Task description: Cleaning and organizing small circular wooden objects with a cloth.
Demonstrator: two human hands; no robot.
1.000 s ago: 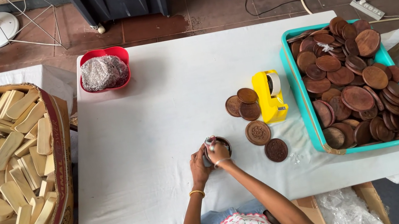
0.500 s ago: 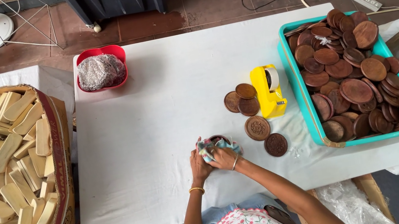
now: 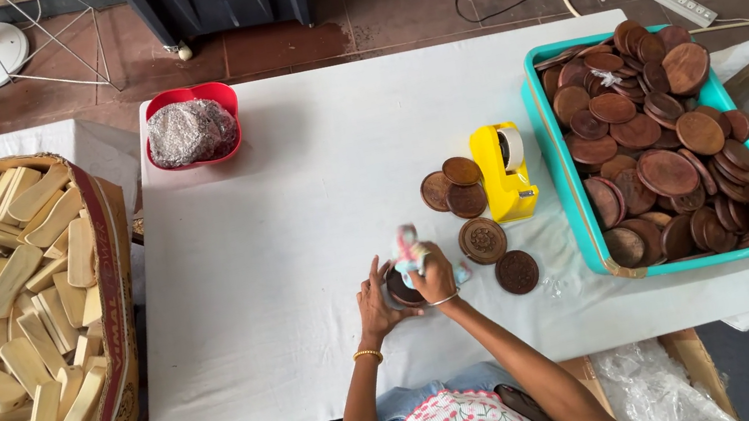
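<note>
My left hand (image 3: 375, 304) cups a dark round wooden disc (image 3: 402, 290) just above the white table (image 3: 296, 224). My right hand (image 3: 434, 279) sits on top of the same disc and pinches a small light-coloured wrapper or cloth (image 3: 409, 247) that sticks upward. Several loose brown discs (image 3: 472, 214) lie just right of my hands, beside a yellow tape dispenser (image 3: 504, 170). A teal bin (image 3: 575, 197) at the right is piled with many more brown wooden discs.
A red bowl (image 3: 194, 129) with a grey crumpled filling stands at the table's far left corner. A large cardboard box (image 3: 108, 285) full of pale wooden blocks sits left of the table. Cables and a power strip (image 3: 683, 4) lie on the floor behind.
The wrapper in my right hand has lifted and now stands up above the disc. Both hands stay at the same spot near the table's front edge.
</note>
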